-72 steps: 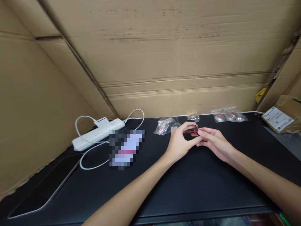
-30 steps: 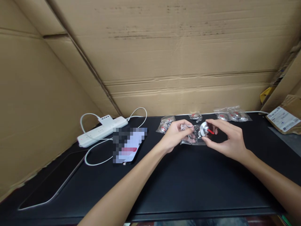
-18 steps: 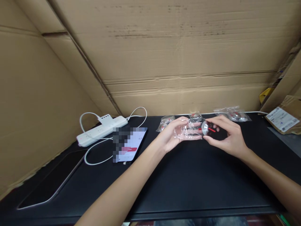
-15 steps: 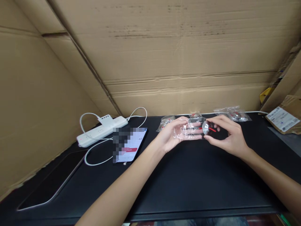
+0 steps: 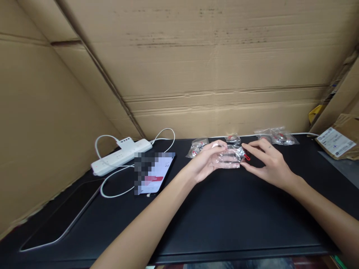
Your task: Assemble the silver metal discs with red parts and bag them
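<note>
My left hand point(image 5: 209, 160) is turned palm up with its fingers stretched under a clear plastic bag point(image 5: 228, 158), its thumb pressing on the bag. At the right end of the bag is a small round silver thing with a red loop point(image 5: 246, 157); its exact kind is not clear. My right hand point(image 5: 266, 160) has its thumb and forefinger on either side of this silver thing, at the bag's mouth. Part of the silver thing lies behind the clear plastic.
Bagged silver-and-red pieces lie along the back: one bag point(image 5: 196, 147) left, another bag point(image 5: 232, 139) behind my hands, more bags point(image 5: 282, 136) right. A phone point(image 5: 157, 177), power strip point(image 5: 123, 155), dark tablet-like panel point(image 5: 64, 213) and labelled brown package point(image 5: 336, 140) lie around. Cardboard walls enclose the table.
The silver thing has moved left to the bag's mouth and turned, with its red loop now pointing down and right. My right hand has shifted slightly left; my left hand has barely moved.
</note>
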A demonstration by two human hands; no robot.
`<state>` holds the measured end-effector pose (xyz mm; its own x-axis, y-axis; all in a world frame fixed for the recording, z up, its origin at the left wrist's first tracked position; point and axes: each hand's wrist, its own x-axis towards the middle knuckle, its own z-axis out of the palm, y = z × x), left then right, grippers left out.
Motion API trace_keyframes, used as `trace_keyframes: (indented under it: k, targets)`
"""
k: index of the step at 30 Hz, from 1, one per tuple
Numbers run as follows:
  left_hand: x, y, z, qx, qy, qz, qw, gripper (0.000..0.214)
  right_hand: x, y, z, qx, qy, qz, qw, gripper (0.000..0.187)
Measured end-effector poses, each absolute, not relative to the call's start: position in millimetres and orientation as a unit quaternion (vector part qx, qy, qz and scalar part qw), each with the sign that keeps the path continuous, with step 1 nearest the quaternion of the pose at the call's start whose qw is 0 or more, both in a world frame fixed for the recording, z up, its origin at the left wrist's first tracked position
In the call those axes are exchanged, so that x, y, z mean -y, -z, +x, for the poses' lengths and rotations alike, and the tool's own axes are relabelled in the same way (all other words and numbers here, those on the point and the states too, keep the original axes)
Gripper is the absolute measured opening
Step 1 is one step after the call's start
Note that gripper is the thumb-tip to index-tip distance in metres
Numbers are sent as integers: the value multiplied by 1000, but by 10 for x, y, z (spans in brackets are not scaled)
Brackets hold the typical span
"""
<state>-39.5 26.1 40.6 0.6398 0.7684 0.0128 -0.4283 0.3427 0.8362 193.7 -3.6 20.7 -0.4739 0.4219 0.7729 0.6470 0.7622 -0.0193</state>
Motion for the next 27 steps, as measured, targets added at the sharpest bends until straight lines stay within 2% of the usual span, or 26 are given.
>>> trace_keyframes:
  k: [6, 14, 21, 27]
  targets:
    - [-223, -347, -326, -241, -405, 480, 740, 25, 73, -195, 1890, 867, 166, -298, 364, 49]
    - [-207, -283, -301, -231, -384, 509, 735, 40, 92, -187, 1875, 863, 161, -284, 387, 53]
    - [-192, -259, -273, -252, -395, 515, 718, 40, 83, -209, 1899, 865, 78, -284, 407, 37]
    - [-146, -247, -211, -276, -447, 473, 708, 37, 120, -294, 1864, 848, 8, -311, 430, 33]
